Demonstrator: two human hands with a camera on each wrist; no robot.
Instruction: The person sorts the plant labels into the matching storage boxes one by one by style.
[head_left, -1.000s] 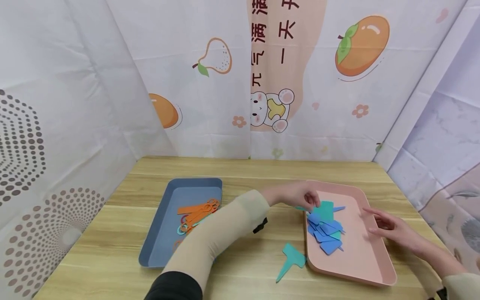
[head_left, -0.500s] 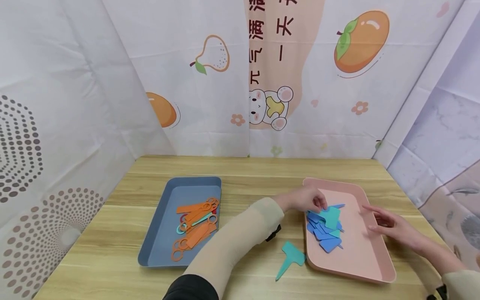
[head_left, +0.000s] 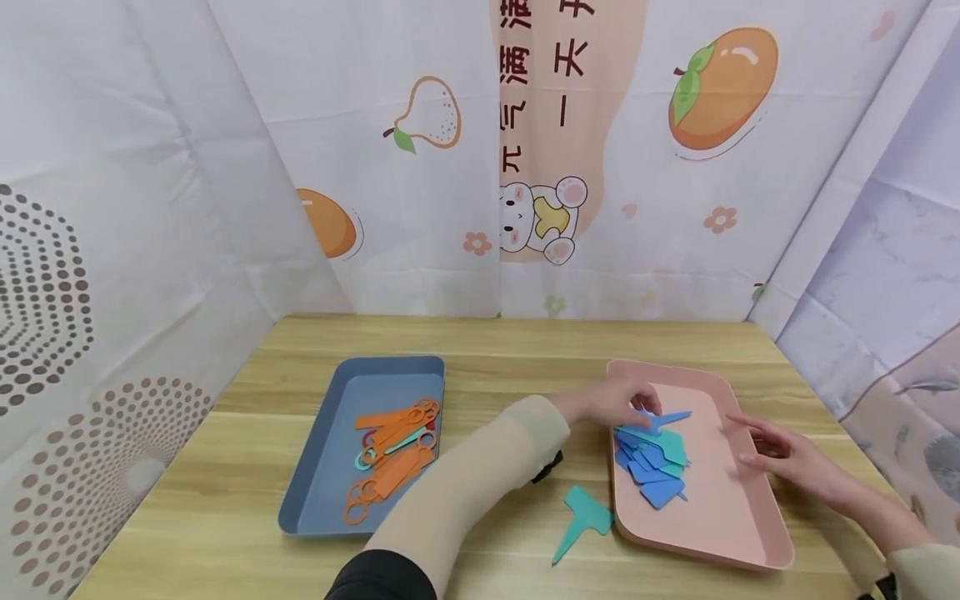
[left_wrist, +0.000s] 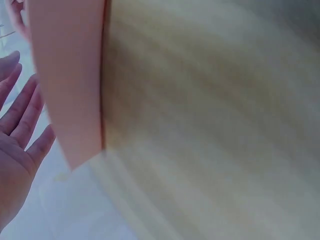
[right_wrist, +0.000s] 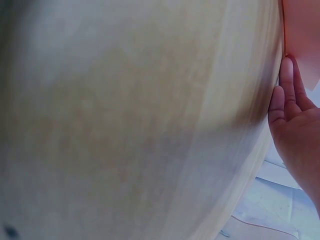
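Observation:
In the head view my left hand (head_left: 618, 403) reaches over the left wall of the pink tray (head_left: 727, 521) and pinches a blue T-shaped plant label (head_left: 656, 420), its spike pointing right. Beneath it lies a pile of teal plant labels (head_left: 671, 447) and blue ones (head_left: 660, 492), overlapping along the tray's left side. My right hand (head_left: 787, 457) rests at the tray's right rim, thumb and fingers apart. The right wrist view has its straight fingers (right_wrist: 286, 80) against the outside of the tray wall. The left wrist view shows the left hand (left_wrist: 17, 145) beside the wall, its fingertips partly hidden.
One teal plant label (head_left: 582, 521) lies on the wooden table (head_left: 517, 525) just left of the pink tray. Further left stands a blue-grey tray (head_left: 318, 492) holding several flat orange pieces with ring ends (head_left: 393, 475), plus turquoise and red ones. Printed curtains hang behind the table.
My left hand has moved slightly right over the pile. A teal label was drawn out over the blue ones and now lies lower, while the hand has a blue label. The right hand stays put.

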